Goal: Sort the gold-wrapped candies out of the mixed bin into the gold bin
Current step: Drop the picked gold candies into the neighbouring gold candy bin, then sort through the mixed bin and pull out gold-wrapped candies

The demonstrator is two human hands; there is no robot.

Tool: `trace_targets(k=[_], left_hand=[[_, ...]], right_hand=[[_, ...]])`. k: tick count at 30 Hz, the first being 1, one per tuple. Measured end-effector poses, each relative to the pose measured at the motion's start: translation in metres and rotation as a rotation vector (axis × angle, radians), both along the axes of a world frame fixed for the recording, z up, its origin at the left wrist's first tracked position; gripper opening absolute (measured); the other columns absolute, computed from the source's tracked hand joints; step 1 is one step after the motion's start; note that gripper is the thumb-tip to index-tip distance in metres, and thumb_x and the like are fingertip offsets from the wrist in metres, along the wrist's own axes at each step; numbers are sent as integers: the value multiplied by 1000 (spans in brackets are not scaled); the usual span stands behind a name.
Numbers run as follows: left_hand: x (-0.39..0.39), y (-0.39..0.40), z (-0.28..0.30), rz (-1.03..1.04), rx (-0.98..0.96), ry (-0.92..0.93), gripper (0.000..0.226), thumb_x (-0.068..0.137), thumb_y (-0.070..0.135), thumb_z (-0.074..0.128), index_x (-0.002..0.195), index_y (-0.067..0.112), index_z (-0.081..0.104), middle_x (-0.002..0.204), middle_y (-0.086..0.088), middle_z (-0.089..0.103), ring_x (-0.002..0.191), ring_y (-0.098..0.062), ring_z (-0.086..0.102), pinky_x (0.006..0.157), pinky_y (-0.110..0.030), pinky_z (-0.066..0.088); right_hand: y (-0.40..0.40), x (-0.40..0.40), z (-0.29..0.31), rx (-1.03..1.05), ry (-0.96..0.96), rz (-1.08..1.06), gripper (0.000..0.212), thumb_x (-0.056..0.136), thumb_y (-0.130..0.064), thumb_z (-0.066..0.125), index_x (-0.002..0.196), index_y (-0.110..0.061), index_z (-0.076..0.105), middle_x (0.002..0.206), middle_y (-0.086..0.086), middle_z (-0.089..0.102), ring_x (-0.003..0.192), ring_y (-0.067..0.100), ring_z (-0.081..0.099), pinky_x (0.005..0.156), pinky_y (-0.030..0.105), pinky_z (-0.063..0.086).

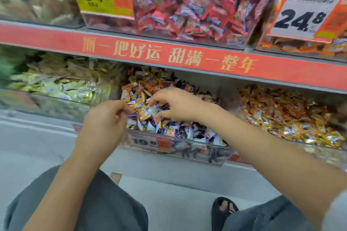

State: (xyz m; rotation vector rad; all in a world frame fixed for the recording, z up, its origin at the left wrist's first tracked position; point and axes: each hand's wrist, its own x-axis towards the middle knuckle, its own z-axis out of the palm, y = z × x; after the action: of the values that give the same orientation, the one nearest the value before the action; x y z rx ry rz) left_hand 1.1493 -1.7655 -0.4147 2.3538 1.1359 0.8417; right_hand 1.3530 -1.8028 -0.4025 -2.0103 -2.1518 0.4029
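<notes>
Head view: both hands' grips half-curled in mixed bin (176, 148); gold bin (309, 148) just right.

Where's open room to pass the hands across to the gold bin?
Free: the gap above the gold bin, under the red shelf strip, right of the right hand. Crowded: the mixed bin, both hands over it; left hand at its left edge.

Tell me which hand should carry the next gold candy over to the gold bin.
Right. The right hand is spread over the heap in the clear mixed-candy bin, and the bin of gold-wrapped candies lies directly on its side. The left hand sits at the mixed bin's far edge and would likely have to cross over.
</notes>
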Motion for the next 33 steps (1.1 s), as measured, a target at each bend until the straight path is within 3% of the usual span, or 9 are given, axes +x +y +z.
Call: trace_targets(k=[4,7,10,14,18,22,27,31,33], left_hand=[[-20,13,-13,-63,-5,55,17,87,0,58,89,13,69,86,4,63,79,-18,59,64,-28,44],[-32,21,-19,-119,22,64,17,85,0,61,88,14,69,86,4,65,78,-14,59,62,-21,43],[-39,31,-22,-110,4,27,17,86,1,60,86,15,69,84,4,66,75,-10,58,65,-21,45],[-35,35,-26,-172,-7,16,17,84,15,52,87,19,68,84,8,65,80,-5,51,68,-25,43],[-39,43,-27,-187,-49,9,20,82,18,49,86,19,69,84,10,66,80,-3,55,69,-24,46],[-46,45,-28,-222,-37,-17,18,81,10,53,85,19,69,82,17,62,83,0,56,73,-7,42],[-49,44,-30,-242,-44,5,19,83,14,52,87,20,69,82,15,64,81,-2,57,72,-17,44],[-46,42,-28,-216,-75,-35,18,83,15,53,89,20,70,84,10,67,83,-1,57,68,-6,42],[-42,43,-28,-186,-97,-66,19,84,15,56,98,19,68,91,8,66,85,-1,59,74,-12,46]], right_hand=[[57,11,-11,52,-31,-146,55,90,-38,63,139,-22,44,139,1,48,123,23,48,99,38,44],[82,12,-24,3,-58,-157,91,77,-61,67,150,-33,20,156,-1,23,140,24,27,111,39,31],[99,0,-39,-22,-150,-219,113,61,-80,63,148,-46,-1,160,0,0,145,33,4,114,54,17],[118,-8,-37,44,-188,-303,114,56,-85,60,148,-47,5,160,1,2,145,34,0,113,58,11],[127,-13,-28,-115,-172,-261,123,56,-78,70,150,-38,2,161,2,0,146,34,2,112,55,17],[130,-24,-39,-49,-162,-144,104,62,-64,75,146,-32,23,147,2,32,126,28,43,90,35,45],[121,-23,-39,-53,-102,-19,70,72,-37,74,134,-34,43,110,-2,46,77,13,48,55,25,34],[110,-16,-31,-90,158,42,43,73,-33,77,112,-26,60,117,-5,60,88,10,56,70,26,45],[100,-14,-24,-133,247,51,33,74,-29,76,103,-32,61,115,-6,62,88,11,60,76,31,48]])
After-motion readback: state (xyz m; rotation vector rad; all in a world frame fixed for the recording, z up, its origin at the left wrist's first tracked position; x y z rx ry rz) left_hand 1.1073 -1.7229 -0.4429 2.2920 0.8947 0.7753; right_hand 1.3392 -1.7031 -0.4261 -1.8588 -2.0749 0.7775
